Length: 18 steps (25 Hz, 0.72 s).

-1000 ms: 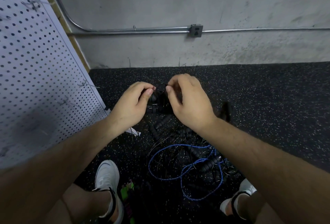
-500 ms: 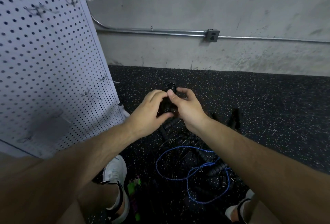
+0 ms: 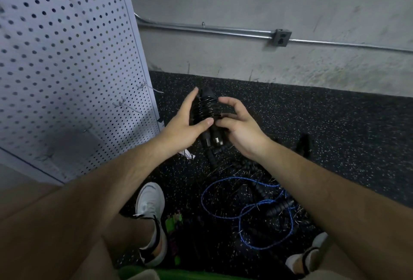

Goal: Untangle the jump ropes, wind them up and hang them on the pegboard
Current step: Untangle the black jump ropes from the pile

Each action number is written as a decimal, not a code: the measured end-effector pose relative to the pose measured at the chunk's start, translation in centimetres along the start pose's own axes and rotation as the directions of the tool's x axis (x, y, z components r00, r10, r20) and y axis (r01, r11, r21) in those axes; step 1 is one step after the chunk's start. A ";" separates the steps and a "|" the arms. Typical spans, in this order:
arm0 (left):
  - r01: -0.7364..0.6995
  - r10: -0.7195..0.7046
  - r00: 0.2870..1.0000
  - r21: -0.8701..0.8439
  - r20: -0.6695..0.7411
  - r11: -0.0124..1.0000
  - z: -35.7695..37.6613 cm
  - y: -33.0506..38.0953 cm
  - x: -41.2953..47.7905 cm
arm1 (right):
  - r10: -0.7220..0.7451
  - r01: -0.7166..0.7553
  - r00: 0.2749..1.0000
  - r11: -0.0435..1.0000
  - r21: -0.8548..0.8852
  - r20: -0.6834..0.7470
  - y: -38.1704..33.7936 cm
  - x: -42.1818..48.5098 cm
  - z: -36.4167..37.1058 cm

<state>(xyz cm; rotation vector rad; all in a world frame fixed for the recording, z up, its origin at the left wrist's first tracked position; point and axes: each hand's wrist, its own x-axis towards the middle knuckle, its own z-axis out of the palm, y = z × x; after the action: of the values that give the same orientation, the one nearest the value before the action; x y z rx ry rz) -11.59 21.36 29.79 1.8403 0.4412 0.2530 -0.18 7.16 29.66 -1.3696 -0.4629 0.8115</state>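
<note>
A black jump rope (image 3: 205, 110) is wound in tight coils around its two handles, held upright above the floor. My left hand (image 3: 185, 123) holds the bundle from the left, thumb across its lower coils. My right hand (image 3: 237, 121) pinches the bundle's right side with fingers curled. On the floor below lies a tangle with a blue rope (image 3: 243, 208) and black ribbed handles (image 3: 279, 208). The white pegboard (image 3: 67, 67) leans at the left, with metal hooks (image 3: 127, 105) sticking out.
Grey concrete wall with a conduit and an outlet box (image 3: 281, 37) runs behind. The floor is black speckled rubber (image 3: 335, 123). My white shoes (image 3: 149, 203) stand near the tangle. A green object (image 3: 174, 219) lies by the left shoe.
The view swung left and up, bringing more pegboard in. Both hands lifted the wound black rope and shifted grip, so the coils now show between them.
</note>
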 end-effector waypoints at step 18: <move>0.762 -0.770 0.638 0.136 0.004 0.633 9.3 -20.2 -5.9 | 0.461 -0.429 0.886 0.785 -0.448 -0.041 27.0 -5.7 0.0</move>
<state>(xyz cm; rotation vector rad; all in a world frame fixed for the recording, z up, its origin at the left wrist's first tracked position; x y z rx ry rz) -16.83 16.07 8.03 1.5993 1.1782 -0.4380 -10.36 2.90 4.33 -1.9290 -0.3960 1.1970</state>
